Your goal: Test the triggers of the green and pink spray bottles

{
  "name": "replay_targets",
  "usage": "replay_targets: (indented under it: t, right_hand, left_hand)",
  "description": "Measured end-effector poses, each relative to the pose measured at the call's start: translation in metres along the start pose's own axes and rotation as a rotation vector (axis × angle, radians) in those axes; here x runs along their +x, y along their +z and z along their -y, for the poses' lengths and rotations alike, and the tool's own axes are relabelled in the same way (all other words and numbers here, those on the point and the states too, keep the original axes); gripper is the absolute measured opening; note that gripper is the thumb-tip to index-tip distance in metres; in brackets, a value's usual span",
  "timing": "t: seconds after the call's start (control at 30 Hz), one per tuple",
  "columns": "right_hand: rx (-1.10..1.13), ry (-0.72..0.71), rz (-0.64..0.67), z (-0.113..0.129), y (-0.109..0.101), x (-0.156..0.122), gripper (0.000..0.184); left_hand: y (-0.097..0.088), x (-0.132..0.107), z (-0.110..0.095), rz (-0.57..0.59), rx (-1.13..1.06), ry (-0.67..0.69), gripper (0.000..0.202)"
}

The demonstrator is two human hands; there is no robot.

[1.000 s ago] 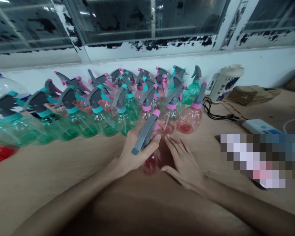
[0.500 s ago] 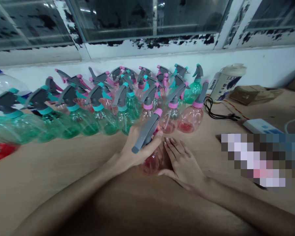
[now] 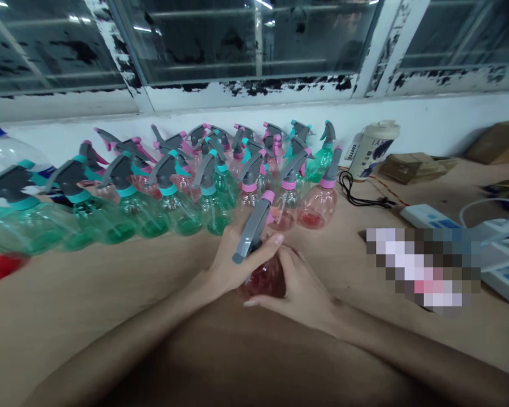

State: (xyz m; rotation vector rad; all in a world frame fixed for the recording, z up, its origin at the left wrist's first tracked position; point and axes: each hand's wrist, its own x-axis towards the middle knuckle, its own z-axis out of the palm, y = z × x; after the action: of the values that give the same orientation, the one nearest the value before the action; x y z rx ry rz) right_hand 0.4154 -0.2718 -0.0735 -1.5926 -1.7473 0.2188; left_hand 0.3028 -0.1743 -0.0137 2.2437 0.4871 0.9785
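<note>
A pink spray bottle [image 3: 261, 278] with a grey and pink trigger head stands on the table in front of me. My left hand [image 3: 230, 261] is closed around its neck, just under the trigger head, and hides the collar. Lower down, my right hand [image 3: 306, 285] wraps the right side of the round body, thumb at the front and fingers behind. Beyond my hands are pink bottles [image 3: 318, 204], and a row of green spray bottles [image 3: 184, 213] with grey and teal heads runs to the left.
More spray bottles stand behind against the wall. A paper cup [image 3: 371, 150], a black cord loop [image 3: 360, 195], brown packets [image 3: 415, 167] and white power strips [image 3: 428, 217] lie at right. A clear bottle with blue cap [image 3: 12, 150] and a red packet [image 3: 2, 268] are at left.
My right hand has gone from lying flat on the table to gripping the bottle's body. My left hand keeps its hold on the neck. The view has shifted slightly right.
</note>
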Motion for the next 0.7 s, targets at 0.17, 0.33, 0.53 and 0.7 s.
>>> replay_targets:
  t: [0.17, 0.33, 0.53, 0.7]
  right_hand:
    - [-0.023, -0.014, -0.011, 0.009, -0.007, -0.009, 0.070]
    - [-0.071, 0.057, 0.017, -0.016, -0.031, -0.032, 0.068]
    - [-0.151, 0.274, -0.031, -0.056, -0.078, -0.050, 0.071]
    - [-0.151, 0.349, -0.112, -0.081, -0.117, -0.036, 0.062]
  left_hand:
    - [0.003, -0.006, -0.014, 0.081, -0.041, 0.061, 0.041]
    - [0.011, -0.022, -0.008, 0.254, -0.036, 0.020, 0.079]
    - [0.028, -0.041, 0.007, 0.353, 0.065, -0.106, 0.069]
    - [0.036, -0.051, 0.011, 0.360, 0.111, -0.146, 0.053]
